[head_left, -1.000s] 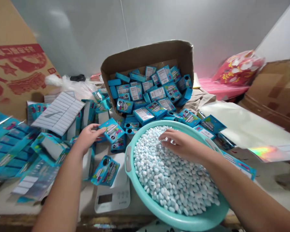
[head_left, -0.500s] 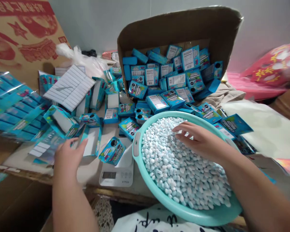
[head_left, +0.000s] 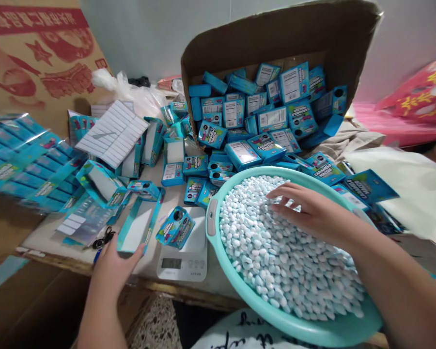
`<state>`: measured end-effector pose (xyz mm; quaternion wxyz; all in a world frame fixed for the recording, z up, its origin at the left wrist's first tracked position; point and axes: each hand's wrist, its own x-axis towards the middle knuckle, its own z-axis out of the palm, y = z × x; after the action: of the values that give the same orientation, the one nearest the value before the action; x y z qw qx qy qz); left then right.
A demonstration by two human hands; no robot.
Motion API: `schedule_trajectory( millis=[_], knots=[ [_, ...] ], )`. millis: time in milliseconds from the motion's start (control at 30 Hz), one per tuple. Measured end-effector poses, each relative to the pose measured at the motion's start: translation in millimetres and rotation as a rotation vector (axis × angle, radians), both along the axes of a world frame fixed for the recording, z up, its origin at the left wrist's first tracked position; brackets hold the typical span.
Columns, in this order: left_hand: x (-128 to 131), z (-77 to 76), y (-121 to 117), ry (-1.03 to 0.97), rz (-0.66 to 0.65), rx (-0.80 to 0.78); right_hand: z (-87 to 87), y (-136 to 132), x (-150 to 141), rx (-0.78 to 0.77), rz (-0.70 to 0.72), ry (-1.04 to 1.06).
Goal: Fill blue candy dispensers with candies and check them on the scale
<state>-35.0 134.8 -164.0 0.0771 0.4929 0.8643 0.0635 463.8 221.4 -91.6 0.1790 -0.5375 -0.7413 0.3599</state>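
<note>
My right hand [head_left: 312, 213] rests on a heap of small pale blue and white candies [head_left: 276, 252] in a teal basin [head_left: 276, 317], fingers curled loosely over them. My left hand [head_left: 112, 264] lies at the table's front edge, its fingers touching the near end of a flattened blue carton [head_left: 140, 225]. One small blue box [head_left: 175, 228] lies on a white kitchen scale [head_left: 183, 254] just left of the basin.
A tipped brown cardboard box [head_left: 276, 43] spills several small blue boxes toward the basin. Flat blue cartons in clear wrap [head_left: 22, 160] and a lined white sheet [head_left: 112, 133] lie at left. A large printed carton [head_left: 32, 58] stands behind; pink bags [head_left: 417, 102] at right.
My left hand let go of the blue box it held and drew back to the table's front edge, onto the flat carton. The right hand stayed on the candies. The view shifted down.
</note>
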Motion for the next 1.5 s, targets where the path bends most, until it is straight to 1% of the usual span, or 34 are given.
schedule_trajectory(
  millis=[67,133,200,433,567,667,733,800,867,967,1033,1067,1133,1200,1267,1333,1400,1433,1467,1500],
  knots=[
    [-9.3,1.4,-10.9,-0.010,-0.073,-0.025,1.4,-0.5,-0.6,-0.006,-0.002,-0.002],
    [-14.2,1.5,-19.3,-0.039,-0.151,0.000,2.9,-1.2,-1.4,-0.015,-0.003,-0.016],
    [-14.8,0.7,-24.3,-0.056,-0.194,0.022,4.1,-1.8,-1.9,-0.020,-0.003,-0.027],
    [-1.6,2.0,-30.1,-0.098,-0.257,0.012,3.2,-1.6,-1.8,-0.039,-0.013,-0.033],
    [3.1,4.5,-33.6,-0.120,-0.234,0.014,2.7,-1.3,-2.4,-0.040,-0.018,-0.032],
    [2.1,3.5,-36.1,-0.131,-0.216,-0.002,3.4,-1.3,-3.1,-0.050,-0.012,-0.044],
    [1.4,2.6,-37.8,-0.104,-0.223,0.010,3.7,-1.2,-3.4,-0.048,-0.003,-0.043],
    [3.6,3.8,-38.7,-0.032,-0.267,0.099,3.8,-0.9,-3.4,-0.041,0.004,-0.038],
    [10.9,9.1,-38.0,0.038,-0.345,0.288,4.1,-0.8,-3.2,-0.039,0.010,-0.038],
    [31.3,25.1,-32.6,0.056,-0.466,0.603,5.3,-1.2,-2.8,-0.031,0.013,-0.042],
    [48.0,38.0,-26.1,0.014,-0.526,0.734,5.8,-1.6,-2.5,-0.031,0.021,-0.044],
    [56.1,43.6,-22.2,-0.011,-0.541,0.770,5.6,-1.6,-2.3,-0.032,0.027,-0.044],
    [70.9,51.2,-13.1,-0.094,-0.524,0.762,4.2,-1.4,-1.6,-0.031,0.039,-0.041],
    [82.9,52.1,-3.3,-0.231,-0.478,0.656,1.8,-1.0,-0.8,-0.020,0.046,-0.035],
    [93.6,47.4,5.9,-0.402,-0.444,0.528,-0.1,-0.9,-0.4,-0.008,0.049,-0.033],
    [105.0,40.6,13.1,-0.552,-0.393,0.463,-0.3,-1.5,-0.7,0.011,0.054,-0.028],
    [118.8,36.7,17.5,-0.650,-0.268,0.434,1.4,-2.7,-1.8,0.032,0.061,-0.022],
    [126.5,37.3,18.8,-0.681,-0.198,0.432,2.7,-3.5,-2.4,0.042,0.063,-0.021],
    [134.5,40.2,19.8,-0.695,-0.139,0.451,4.3,-4.2,-2.9,0.046,0.065,-0.023],
    [142.3,45.4,20.8,-0.689,-0.104,0.503,5.9,-4.9,-3.4,0.046,0.063,-0.027]
  ],
)
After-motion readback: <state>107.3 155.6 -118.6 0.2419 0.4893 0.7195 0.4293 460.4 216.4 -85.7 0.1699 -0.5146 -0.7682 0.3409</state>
